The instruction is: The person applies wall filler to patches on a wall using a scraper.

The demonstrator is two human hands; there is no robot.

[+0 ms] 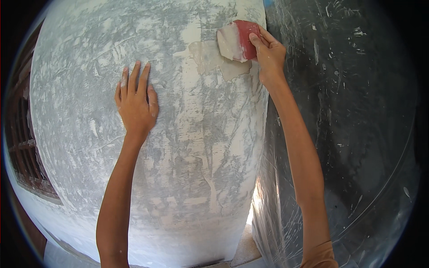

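My right hand [270, 53] pinches a red putty scraper [248, 38] near the wall's upper right edge, thumb on its near face. Pale filler coats the left half of the scraper's blade. Beneath and left of it, a damp beige patch of putty [208, 56] spreads over the wall. My left hand [136, 100] lies flat on the grey-and-white patchy wall [178, 134], fingers stretched upward, holding nothing. White specks show on its fingers.
Dark plastic sheeting [339, 111], spattered with white, hangs right of the wall's edge. Clear crumpled plastic [270, 210] gathers at its lower left, beside a bright gap. A brown barred window [27, 152] stands at far left.
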